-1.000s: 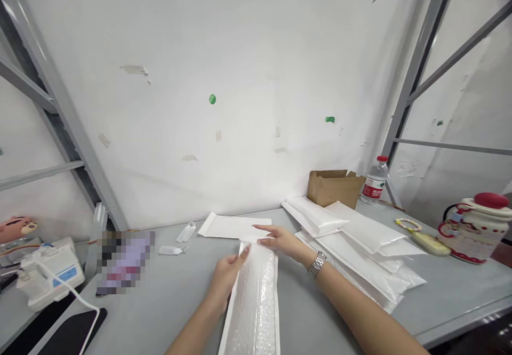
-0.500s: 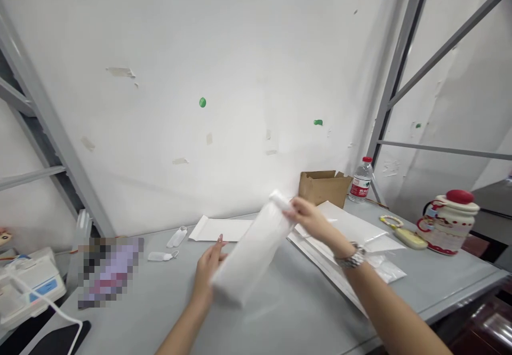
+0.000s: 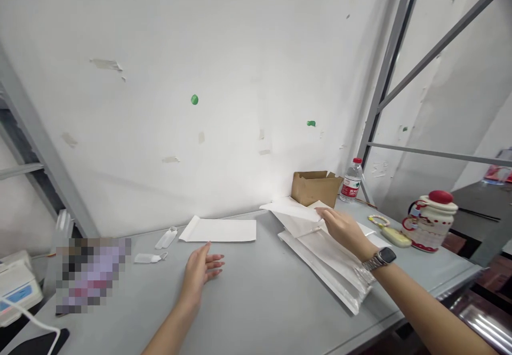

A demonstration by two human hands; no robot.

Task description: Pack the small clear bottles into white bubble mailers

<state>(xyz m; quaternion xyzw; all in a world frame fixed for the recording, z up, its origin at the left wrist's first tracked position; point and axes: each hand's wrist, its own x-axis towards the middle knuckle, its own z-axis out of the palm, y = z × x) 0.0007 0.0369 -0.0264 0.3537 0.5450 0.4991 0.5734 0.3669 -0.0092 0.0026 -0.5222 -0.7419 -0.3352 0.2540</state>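
Observation:
My right hand (image 3: 340,228), with a watch on its wrist, rests at the top of a pile of white packets (image 3: 320,259) on the right of the grey table (image 3: 248,296). Its fingers are pressed together on a white bag (image 3: 294,216) lying at the pile's far end. My left hand (image 3: 202,269) hovers above the table left of centre, fingers apart and holding nothing. Just beyond it lies a flat white envelope (image 3: 224,230) with its flap at the left. Two small clear pouches (image 3: 166,237) lie to the left of the envelope.
Behind the pile stands an open cardboard box (image 3: 316,188) beside a water bottle (image 3: 351,182). A bead bracelet (image 3: 378,220), a yellow object (image 3: 396,236) and a red-lidded jar (image 3: 431,222) are at the right. White devices (image 3: 18,285) with a cable sit far left.
The white bag has moved from between my hands onto the pile at the right with my right hand. My left hand has come away from the bag. The view has turned slightly right.

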